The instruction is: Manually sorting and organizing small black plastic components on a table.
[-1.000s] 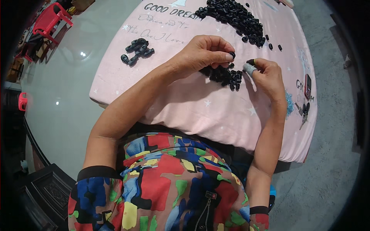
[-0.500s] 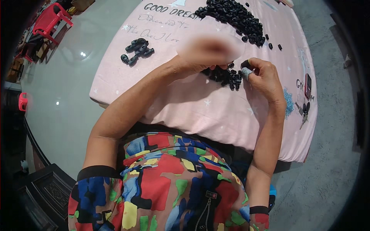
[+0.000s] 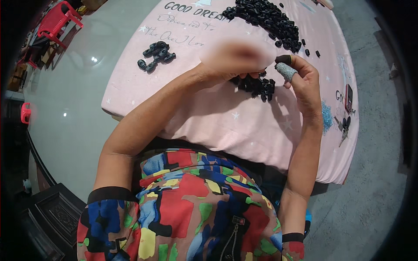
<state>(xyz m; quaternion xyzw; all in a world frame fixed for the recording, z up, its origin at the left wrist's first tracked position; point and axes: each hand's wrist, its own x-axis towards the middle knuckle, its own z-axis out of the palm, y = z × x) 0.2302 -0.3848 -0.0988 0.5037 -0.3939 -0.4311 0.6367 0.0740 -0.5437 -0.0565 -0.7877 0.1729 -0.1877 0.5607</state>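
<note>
My left hand (image 3: pixel 237 56) is over the pink cloth, its fingers smeared by a blur, so I cannot tell what they hold. Just below it lies a pile of small black ribbed plastic parts (image 3: pixel 261 89), partly hidden by the hand. To the right, my right hand (image 3: pixel 302 80) is raised with thumb and forefinger bent together in a pinch. A grey covering wraps its thumb and a dark one the forefinger. Whatever sits between those tips is too small to make out.
A large heap of similar black parts (image 3: pixel 270 21) spreads at the far side of the pink cloth (image 3: pixel 204 126). A smaller cluster (image 3: pixel 159 55) lies at left. Toward the right edge are blue beads (image 3: pixel 326 116), keys (image 3: pixel 345 127) and a phone-like object (image 3: pixel 348 98). A red chair (image 3: pixel 58 24) stands on the floor.
My right hand has lifted slightly up and away from the near pile, its wrapped thumb turning more into view. My left hand stays about where it was.
</note>
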